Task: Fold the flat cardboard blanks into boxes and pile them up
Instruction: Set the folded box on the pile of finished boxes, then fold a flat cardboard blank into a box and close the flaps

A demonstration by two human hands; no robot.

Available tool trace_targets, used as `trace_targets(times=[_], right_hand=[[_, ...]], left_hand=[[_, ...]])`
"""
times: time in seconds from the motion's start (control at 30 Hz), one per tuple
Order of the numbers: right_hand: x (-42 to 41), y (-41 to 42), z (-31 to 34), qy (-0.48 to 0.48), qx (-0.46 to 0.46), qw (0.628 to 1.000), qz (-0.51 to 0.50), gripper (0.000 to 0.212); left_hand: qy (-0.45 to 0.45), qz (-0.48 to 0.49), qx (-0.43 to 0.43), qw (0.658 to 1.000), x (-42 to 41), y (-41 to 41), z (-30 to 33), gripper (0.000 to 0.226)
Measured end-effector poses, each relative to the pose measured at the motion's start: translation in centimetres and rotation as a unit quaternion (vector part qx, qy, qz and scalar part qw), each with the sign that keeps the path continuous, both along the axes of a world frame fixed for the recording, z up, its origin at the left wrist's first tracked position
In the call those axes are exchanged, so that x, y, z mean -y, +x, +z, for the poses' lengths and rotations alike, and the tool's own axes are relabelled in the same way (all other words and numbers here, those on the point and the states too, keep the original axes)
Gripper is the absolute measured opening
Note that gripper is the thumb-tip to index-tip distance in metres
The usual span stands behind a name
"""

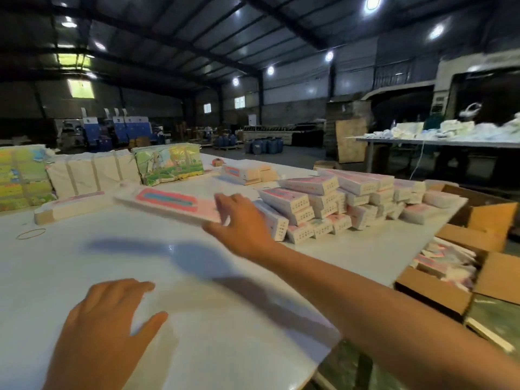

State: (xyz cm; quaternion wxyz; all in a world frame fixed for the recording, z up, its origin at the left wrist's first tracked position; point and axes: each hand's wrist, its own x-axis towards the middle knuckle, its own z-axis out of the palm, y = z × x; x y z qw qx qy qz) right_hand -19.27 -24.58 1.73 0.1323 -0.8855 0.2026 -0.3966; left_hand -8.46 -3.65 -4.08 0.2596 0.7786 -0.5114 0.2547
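Blank: the flat white cardboard blank with a pink and teal printed panel point(171, 205) lies out across the middle of the white tabletop point(112, 263), slightly tilted, its near right end at my right hand.
Right hand: my right hand point(242, 226) is stretched forward over the tabletop, fingers spread and only lightly bent, fingertips on the blank's right end and thumb at its lower edge; motion blur keeps me from telling whether I truly pinch it or merely touch it.
Left hand: my left hand point(104, 330) rests flat and relaxed on the tabletop close to me, fingers straight, holding nothing, well apart from the blank.
Folded boxes: a pile of folded white and pink boxes point(334, 206) stands in several layers just to the right of my right hand, their ends printed with small dots.
Other blanks: a bundle of flat white blanks with a brown edge point(73, 209) lies to the left of the blank I reach for; another low stack of pink-printed blanks point(242, 173) sits farther back.
Back row: wrapped white bundles point(92, 173) and colourful printed packs point(168, 164) line the far edge.
Small item: a rubber band point(31, 234) lies on the left.
Beside the tabletop: an open brown cardboard carton point(455, 266) holding pink and white pieces stands at the right.
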Motion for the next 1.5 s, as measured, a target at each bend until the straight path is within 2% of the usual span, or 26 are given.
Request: trace_targets(times=[0.07, 0.13, 0.2, 0.27, 0.33, 0.43, 0.53, 0.63, 0.73, 0.8, 0.87, 0.9, 0.97, 1.0, 1.17, 1.3, 1.43, 1.5], right_hand=[[4.3, -1.6, 3.1, 0.007, 0.046, 0.995, -0.093, 0.041], [9.0, -3.8, 5.5, 0.042, 0.077, 0.979, -0.185, 0.056], [12.9, -6.2, 6.5, 0.065, 0.101, 0.957, -0.264, 0.061], [15.9, -8.5, 5.9, 0.071, 0.111, 0.936, -0.326, 0.052], [17.8, -10.0, 4.5, 0.094, 0.065, 0.920, -0.376, 0.043], [18.7, -11.0, 2.7, 0.145, -0.031, 0.885, -0.442, 0.042], [18.0, -10.5, 3.3, 0.111, -0.007, 0.877, -0.468, 0.043], [15.2, -8.2, 5.1, 0.033, 0.080, 0.921, -0.380, 0.038], [9.2, -4.0, 5.6, -0.024, 0.119, 0.974, -0.192, 0.028], [4.1, -1.3, 3.7, -0.045, 0.075, 0.996, -0.021, 0.024], [-0.7, 0.8, 0.4, -0.041, -0.035, 0.991, 0.126, 0.021], [-2.7, 1.7, -1.6, -0.041, -0.100, 0.981, 0.159, 0.020], [-5.5, 3.1, -4.9, -0.056, -0.196, 0.966, 0.162, 0.022], [-6.3, 3.5, -5.9, -0.068, -0.213, 0.963, 0.152, 0.025], [-5.9, 3.5, -7.0, -0.057, -0.179, 0.967, 0.171, 0.021], [-5.8, 3.5, -7.0, -0.050, -0.159, 0.970, 0.177, 0.015], [-5.3, 3.3, -7.2, -0.054, -0.145, 0.970, 0.187, 0.017], [-5.4, 3.3, -7.2, -0.053, -0.144, 0.969, 0.193, 0.019]], left_hand=[[0.069, -0.042, -0.071, 0.994, 0.7, -0.3, -0.6, 0.041], [0.116, -0.070, -0.112, 0.984, 1.0, 0.1, -1.2, 0.008], [0.139, -0.057, -0.113, 0.982, 1.4, 0.5, -1.4, 0.015], [0.150, -0.048, -0.093, 0.983, 1.6, 0.7, -1.3, 0.014], [0.154, -0.042, -0.088, 0.983, 1.8, 0.8, -1.5, 0.014], [0.162, -0.036, -0.090, 0.982, 1.7, 1.0, -1.7, 0.014], [0.173, -0.026, -0.084, 0.981, 1.8, 0.7, -1.3, 0.011], [0.167, -0.021, -0.080, 0.983, 1.7, 0.5, -1.3, 0.016], [0.138, -0.023, -0.094, 0.986, 1.4, 0.3, -1.4, 0.028], [0.126, -0.022, -0.099, 0.987, 1.0, 0.2, -1.5, 0.048], [0.126, -0.016, -0.098, 0.987, 0.8, 0.1, -1.6, 0.055], [0.125, -0.012, -0.103, 0.987, 0.6, 0.1, -1.7, 0.054], [0.124, -0.005, -0.101, 0.987, 0.5, 0.2, -2.0, 0.046], [0.119, 0.000, -0.097, 0.988, 0.3, 0.4, -2.1, 0.039], [0.136, 0.021, -0.102, 0.985, 0.4, 0.0, -1.9, 0.029], [0.135, 0.014, -0.180, 0.974, -0.4, 0.8, -0.7, 0.028], [0.125, 0.115, -0.286, 0.943, -4.8, 5.3, 2.7, 0.035], [0.143, 0.222, -0.268, 0.927, -9.0, 8.4, 4.9, 0.040]])
